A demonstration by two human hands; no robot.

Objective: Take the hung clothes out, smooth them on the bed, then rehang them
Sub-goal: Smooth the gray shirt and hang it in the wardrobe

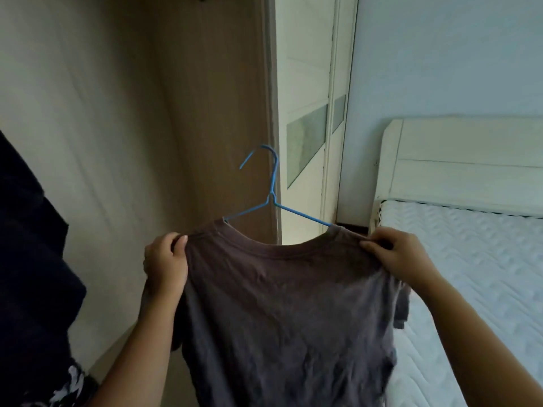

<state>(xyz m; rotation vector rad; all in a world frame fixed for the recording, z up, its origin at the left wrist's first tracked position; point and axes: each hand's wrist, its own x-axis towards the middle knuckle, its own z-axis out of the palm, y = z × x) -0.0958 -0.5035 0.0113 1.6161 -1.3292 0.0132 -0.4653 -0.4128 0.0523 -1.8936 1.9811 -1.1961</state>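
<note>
A dark brownish-grey T-shirt (282, 306) hangs in the air in front of me on a blue wire hanger (271, 198). The hanger's hook points up and is free, touching nothing. My left hand (164, 262) grips the shirt's left shoulder, fingers curled over the fabric. My right hand (396, 254) pinches the right shoulder seam. The hanger's arms run inside the collar; their ends are hidden under the cloth. The shirt's lower part falls out of view at the bottom.
An open wardrobe with a brown inner wall (211, 113) is ahead on the left, and dark clothes (29, 259) hang at the far left. On the right is a bed with a white quilted mattress (470, 274) and pale headboard (458, 163).
</note>
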